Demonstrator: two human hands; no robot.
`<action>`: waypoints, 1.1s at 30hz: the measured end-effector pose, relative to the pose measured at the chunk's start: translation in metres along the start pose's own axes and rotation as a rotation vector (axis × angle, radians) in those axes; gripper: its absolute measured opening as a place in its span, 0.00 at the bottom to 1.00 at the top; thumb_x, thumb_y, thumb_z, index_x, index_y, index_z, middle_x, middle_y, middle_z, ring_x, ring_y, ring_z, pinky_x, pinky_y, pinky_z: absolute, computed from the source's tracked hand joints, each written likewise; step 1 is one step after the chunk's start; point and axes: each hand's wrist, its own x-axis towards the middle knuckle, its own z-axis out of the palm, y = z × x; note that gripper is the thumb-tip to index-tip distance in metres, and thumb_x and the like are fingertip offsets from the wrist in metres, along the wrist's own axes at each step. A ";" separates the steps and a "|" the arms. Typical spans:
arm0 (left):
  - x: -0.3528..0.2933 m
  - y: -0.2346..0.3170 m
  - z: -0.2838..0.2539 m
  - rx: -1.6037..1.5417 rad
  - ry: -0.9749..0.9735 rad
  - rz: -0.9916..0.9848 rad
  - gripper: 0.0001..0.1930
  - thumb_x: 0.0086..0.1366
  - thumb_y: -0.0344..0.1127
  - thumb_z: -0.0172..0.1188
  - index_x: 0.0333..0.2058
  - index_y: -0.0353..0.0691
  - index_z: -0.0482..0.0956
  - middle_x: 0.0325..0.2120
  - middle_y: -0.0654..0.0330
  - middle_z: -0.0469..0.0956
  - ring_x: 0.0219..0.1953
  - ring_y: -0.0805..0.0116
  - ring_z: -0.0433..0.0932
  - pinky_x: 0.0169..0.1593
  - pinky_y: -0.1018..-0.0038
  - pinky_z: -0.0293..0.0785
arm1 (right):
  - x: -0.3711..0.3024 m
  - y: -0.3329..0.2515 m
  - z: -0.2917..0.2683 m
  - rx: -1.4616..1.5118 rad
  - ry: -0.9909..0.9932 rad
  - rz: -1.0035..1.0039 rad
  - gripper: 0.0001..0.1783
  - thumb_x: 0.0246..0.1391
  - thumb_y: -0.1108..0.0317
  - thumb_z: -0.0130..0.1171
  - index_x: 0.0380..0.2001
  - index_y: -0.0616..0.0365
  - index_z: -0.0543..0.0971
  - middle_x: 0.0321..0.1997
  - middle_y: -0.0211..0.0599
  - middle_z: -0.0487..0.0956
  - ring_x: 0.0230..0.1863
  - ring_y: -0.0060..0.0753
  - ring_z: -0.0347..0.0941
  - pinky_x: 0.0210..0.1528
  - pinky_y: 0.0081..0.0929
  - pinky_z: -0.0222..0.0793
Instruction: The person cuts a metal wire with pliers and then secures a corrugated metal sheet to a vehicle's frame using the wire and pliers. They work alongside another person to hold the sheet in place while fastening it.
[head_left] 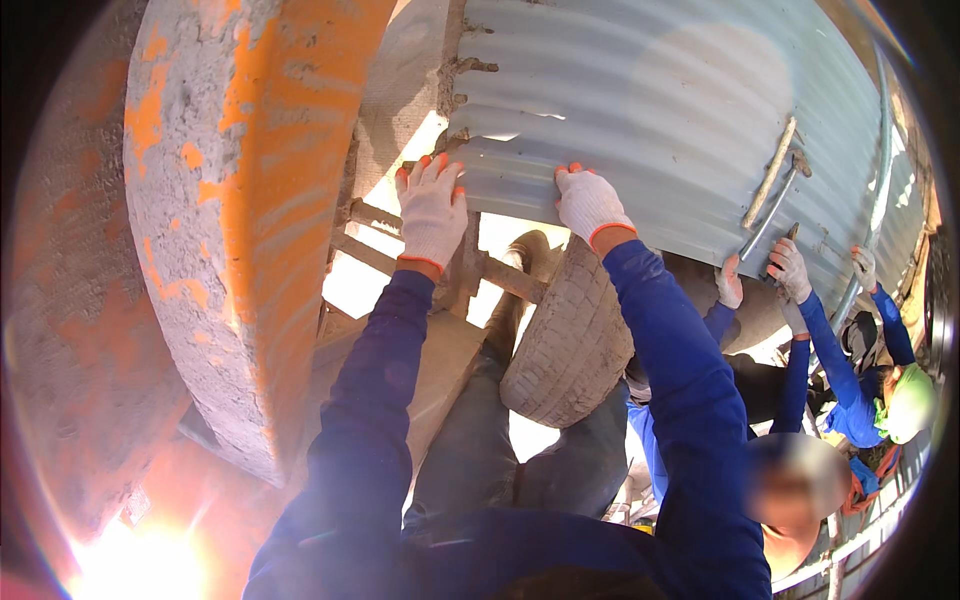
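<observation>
A large grey corrugated metal sheet (640, 130) spreads ahead of me. At its near left corner is my left hand (432, 215), in a white knit glove with orange fingertips; its fingers are stretched and apart, the outer ones by the sheet's edge. My right hand (592, 203), gloved alike, is closed over the sheet's near edge, its thumb side hidden. Farther right, a hammer (775, 208) and a wooden stick (770, 172) lie on the sheet. A co-worker's gloved hand (790, 268) is at the edge beside the hammer.
A thick orange, cement-crusted beam (270, 200) rises at my left. Below the sheet are a muddy tyre (575, 335) and a rusty metal frame (375, 240). Two people stand at the right, one in a green head covering (910, 400). A metal pipe (882, 150) crosses the far right.
</observation>
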 end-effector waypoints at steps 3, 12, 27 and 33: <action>0.030 -0.027 -0.025 0.055 -0.145 0.102 0.29 0.65 0.42 0.67 0.66 0.53 0.79 0.72 0.48 0.69 0.75 0.46 0.63 0.80 0.46 0.47 | 0.001 -0.007 -0.002 0.002 -0.010 0.019 0.25 0.62 0.66 0.63 0.62 0.58 0.76 0.64 0.49 0.79 0.64 0.54 0.78 0.61 0.48 0.79; 0.089 -0.035 -0.014 0.014 -0.515 0.027 0.32 0.59 0.33 0.73 0.65 0.55 0.81 0.63 0.45 0.72 0.60 0.46 0.79 0.61 0.59 0.81 | -0.009 -0.008 -0.003 0.103 0.100 0.014 0.20 0.57 0.75 0.59 0.54 0.60 0.80 0.57 0.47 0.81 0.58 0.55 0.81 0.56 0.47 0.82; 0.093 -0.002 -0.015 0.319 -0.590 0.115 0.41 0.55 0.38 0.72 0.70 0.59 0.73 0.57 0.29 0.73 0.59 0.29 0.78 0.63 0.51 0.77 | -0.091 0.044 0.075 0.278 0.384 0.077 0.25 0.69 0.59 0.56 0.66 0.58 0.76 0.81 0.48 0.63 0.82 0.54 0.56 0.79 0.64 0.55; 0.078 0.010 -0.013 0.036 -0.634 0.034 0.46 0.57 0.35 0.72 0.76 0.48 0.66 0.61 0.35 0.73 0.57 0.41 0.82 0.59 0.59 0.82 | -0.095 0.054 0.096 0.266 0.385 0.071 0.25 0.71 0.58 0.53 0.66 0.57 0.77 0.83 0.49 0.60 0.84 0.55 0.53 0.79 0.64 0.53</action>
